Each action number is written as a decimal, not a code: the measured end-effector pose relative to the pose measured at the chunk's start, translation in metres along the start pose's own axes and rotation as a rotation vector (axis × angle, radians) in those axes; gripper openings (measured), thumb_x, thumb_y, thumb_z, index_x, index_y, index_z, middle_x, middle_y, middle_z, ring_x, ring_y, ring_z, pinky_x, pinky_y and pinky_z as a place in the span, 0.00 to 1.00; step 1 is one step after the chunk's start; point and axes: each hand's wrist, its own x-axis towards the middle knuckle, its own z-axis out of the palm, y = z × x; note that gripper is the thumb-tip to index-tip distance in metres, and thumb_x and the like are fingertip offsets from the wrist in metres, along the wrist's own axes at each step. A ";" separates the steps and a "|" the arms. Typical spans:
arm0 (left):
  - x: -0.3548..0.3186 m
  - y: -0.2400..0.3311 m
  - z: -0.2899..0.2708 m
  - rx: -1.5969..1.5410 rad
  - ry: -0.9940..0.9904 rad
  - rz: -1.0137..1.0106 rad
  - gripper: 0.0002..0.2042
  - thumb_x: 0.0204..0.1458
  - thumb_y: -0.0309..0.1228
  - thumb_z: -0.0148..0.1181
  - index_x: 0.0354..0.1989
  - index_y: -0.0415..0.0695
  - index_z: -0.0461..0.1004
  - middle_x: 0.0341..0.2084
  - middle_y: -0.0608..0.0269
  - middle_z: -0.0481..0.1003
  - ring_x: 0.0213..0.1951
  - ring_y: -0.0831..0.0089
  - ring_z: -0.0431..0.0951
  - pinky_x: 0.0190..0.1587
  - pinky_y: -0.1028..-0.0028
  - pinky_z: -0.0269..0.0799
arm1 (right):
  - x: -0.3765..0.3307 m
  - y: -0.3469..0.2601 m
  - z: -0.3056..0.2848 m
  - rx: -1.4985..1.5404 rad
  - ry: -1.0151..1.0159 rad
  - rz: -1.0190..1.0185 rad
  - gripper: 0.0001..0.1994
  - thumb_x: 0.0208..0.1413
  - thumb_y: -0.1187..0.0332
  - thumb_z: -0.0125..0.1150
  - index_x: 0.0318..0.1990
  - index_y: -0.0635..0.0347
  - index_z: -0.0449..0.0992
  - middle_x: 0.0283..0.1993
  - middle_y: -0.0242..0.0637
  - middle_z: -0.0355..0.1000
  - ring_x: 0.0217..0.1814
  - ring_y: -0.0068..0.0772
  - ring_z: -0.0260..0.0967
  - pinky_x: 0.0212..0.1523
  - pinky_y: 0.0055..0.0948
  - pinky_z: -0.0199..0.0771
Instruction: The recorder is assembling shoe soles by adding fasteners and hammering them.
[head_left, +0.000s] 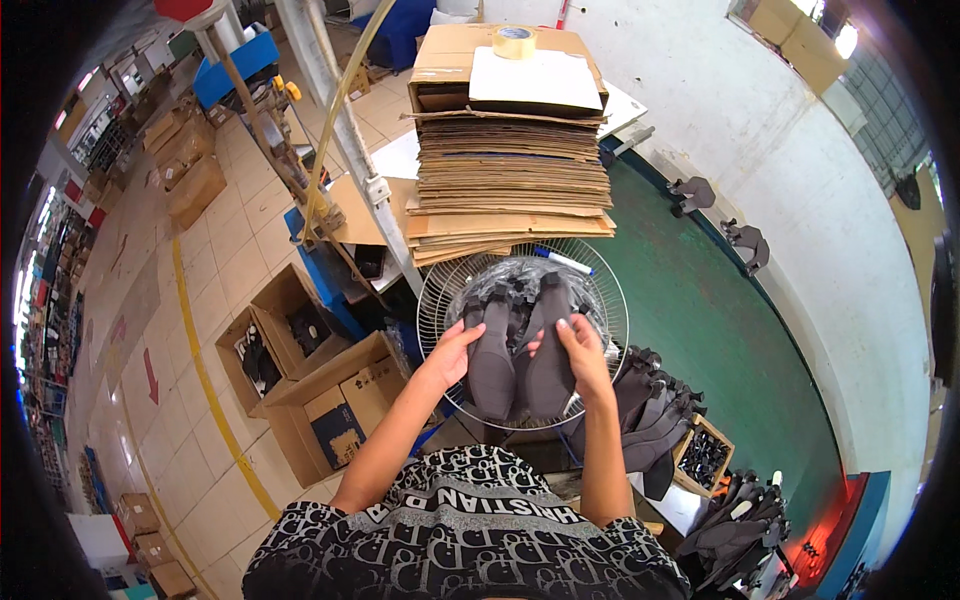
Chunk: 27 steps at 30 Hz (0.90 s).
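Note:
My left hand is closed round the edge of a dark grey shoe, likely a sandal. A matching shoe is gripped along its outer side by my right hand. The two are side by side, broad ends toward me, smooth faces up. Dark strap-like parts show between them. Both are over a round wire basket, where crumpled clear plastic lies behind them. A white marker with blue ends is at the basket's far side.
Beyond the basket rises a stack of flattened cardboard, topped by paper and a tape roll. Open cartons stand at left, near a metal post. More dark shoes and a box of small black parts are at right.

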 end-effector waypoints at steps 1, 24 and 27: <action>-0.001 -0.002 -0.003 -0.006 0.006 0.009 0.15 0.57 0.24 0.55 0.53 0.40 0.67 0.46 0.54 0.75 0.47 0.63 0.77 0.51 0.62 0.75 | -0.001 0.009 0.006 -0.054 -0.022 0.051 0.11 0.65 0.62 0.49 0.44 0.62 0.68 0.34 0.34 0.73 0.36 0.29 0.75 0.37 0.27 0.76; -0.222 -0.007 -0.102 0.590 0.442 0.562 0.15 0.58 0.32 0.57 0.50 0.37 0.70 0.35 0.63 0.75 0.38 0.78 0.73 0.42 0.75 0.70 | -0.079 0.130 0.207 -0.657 -0.160 -0.052 0.09 0.62 0.66 0.56 0.43 0.62 0.71 0.36 0.25 0.68 0.38 0.18 0.62 0.38 0.18 0.64; -0.286 -0.031 -0.205 0.306 0.759 0.506 0.13 0.56 0.28 0.58 0.47 0.36 0.71 0.34 0.62 0.75 0.38 0.78 0.73 0.43 0.75 0.70 | -0.076 0.245 0.260 -0.270 -0.203 0.508 0.10 0.60 0.66 0.57 0.44 0.63 0.72 0.39 0.29 0.71 0.41 0.21 0.65 0.44 0.23 0.66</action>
